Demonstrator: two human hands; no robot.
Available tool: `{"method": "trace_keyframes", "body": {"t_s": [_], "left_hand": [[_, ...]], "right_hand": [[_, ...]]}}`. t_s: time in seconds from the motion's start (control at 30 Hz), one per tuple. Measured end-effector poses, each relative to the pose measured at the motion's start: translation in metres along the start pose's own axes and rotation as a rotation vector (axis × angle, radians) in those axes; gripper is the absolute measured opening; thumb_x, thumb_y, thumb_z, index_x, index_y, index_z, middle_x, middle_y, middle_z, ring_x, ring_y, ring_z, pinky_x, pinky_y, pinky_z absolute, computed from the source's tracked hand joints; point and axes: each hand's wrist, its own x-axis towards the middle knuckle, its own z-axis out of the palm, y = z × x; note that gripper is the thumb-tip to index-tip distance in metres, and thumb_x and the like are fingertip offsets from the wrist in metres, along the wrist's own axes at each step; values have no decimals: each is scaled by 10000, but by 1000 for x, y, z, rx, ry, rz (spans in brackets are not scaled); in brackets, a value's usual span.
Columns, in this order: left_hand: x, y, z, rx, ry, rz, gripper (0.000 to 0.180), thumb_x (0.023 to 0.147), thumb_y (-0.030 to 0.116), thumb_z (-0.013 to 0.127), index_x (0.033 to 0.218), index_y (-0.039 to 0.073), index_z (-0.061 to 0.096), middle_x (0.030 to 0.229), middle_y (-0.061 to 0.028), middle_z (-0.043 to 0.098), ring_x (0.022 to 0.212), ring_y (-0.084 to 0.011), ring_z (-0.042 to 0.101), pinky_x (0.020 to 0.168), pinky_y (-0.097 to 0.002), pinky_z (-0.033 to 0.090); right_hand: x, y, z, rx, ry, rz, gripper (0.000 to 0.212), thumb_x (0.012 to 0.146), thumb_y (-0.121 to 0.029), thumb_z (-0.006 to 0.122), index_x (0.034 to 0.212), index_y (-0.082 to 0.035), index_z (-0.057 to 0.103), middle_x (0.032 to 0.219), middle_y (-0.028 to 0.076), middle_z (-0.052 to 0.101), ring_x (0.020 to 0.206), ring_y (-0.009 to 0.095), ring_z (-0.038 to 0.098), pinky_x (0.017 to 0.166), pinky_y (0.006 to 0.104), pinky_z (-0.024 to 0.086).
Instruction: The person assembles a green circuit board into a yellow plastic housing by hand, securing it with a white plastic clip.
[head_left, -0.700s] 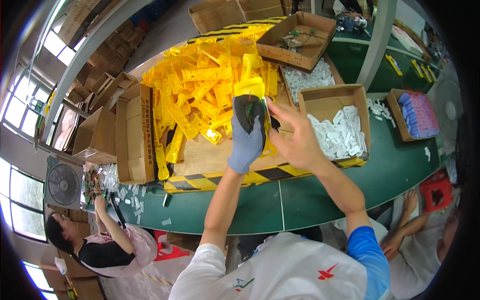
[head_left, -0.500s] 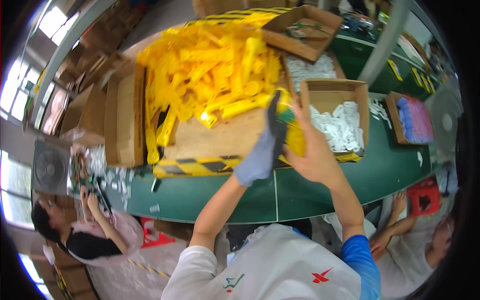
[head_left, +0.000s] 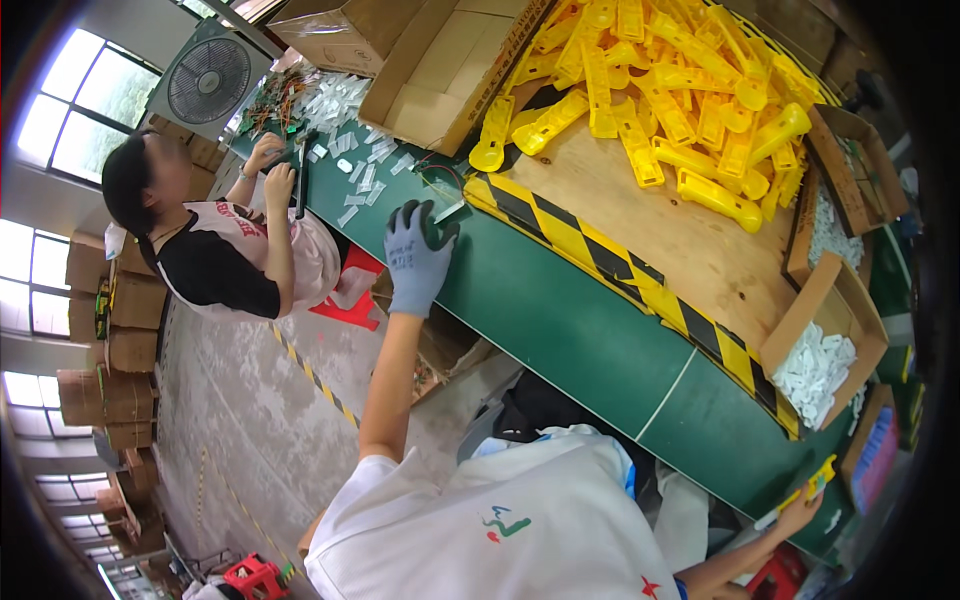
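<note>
My left hand [head_left: 415,258], in a grey glove with dark fingertips, is over the green table edge. Its fingers are apart and hold nothing visible. Just beyond the fingertips lies a small clear piece [head_left: 450,211] with thin red and dark wires. Far off at the lower right, my bare right hand [head_left: 798,514] grips a slim yellow plastic casing [head_left: 822,476]; a pale end sticks out below the fingers. Many similar yellow casings [head_left: 690,90] lie heaped on a wooden board [head_left: 700,235] edged with black-and-yellow tape.
Across the green table [head_left: 560,310], an open carton [head_left: 440,75] stands beside scattered clear pieces [head_left: 370,185]. A box of white parts [head_left: 815,375] is at the right. On the left a co-worker [head_left: 225,235] sits near a fan [head_left: 208,80], handling a dark tool.
The view has swung left. My hands, close together at the yellow casing before, are now far apart: the left by the clear pieces, the right out to the right with the casing.
</note>
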Motion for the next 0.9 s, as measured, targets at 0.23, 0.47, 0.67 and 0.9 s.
{"method": "trace_keyframes", "body": {"t_s": [0.23,0.47,0.67,0.9], "left_hand": [[-7,12,-15,-632,-126,-199,270,853,93,674,1107,10,633,987,-86,675,891,-250,641,785,-357,503],[-25,133,-66,-1507,-507,-222,210,885,132,622,1021,-26,594,1173,-243,612,1035,-338,628,835,-418,536],[-56,216,-63,-1533,-899,-137,173,758,-118,578,905,-26,567,1210,-195,603,1050,-208,572,916,-299,437],[-88,221,-45,-1559,-1095,-120,137,783,-63,606,902,-14,559,1212,-205,607,1051,-229,592,898,-334,463]], "right_hand": [[-55,-96,28,-988,369,-307,509,952,-348,625,1307,13,565,1117,105,666,1012,174,621,881,293,461],[-283,-316,159,480,-1160,-77,373,991,-282,501,1262,-47,601,898,80,701,758,111,645,607,228,495],[-283,-329,211,905,-1350,343,428,998,-340,538,1289,-26,543,970,109,680,741,137,673,604,247,558],[-262,-314,218,901,-1135,275,246,985,-256,586,1060,-24,619,903,51,637,745,126,661,641,251,559]]}}
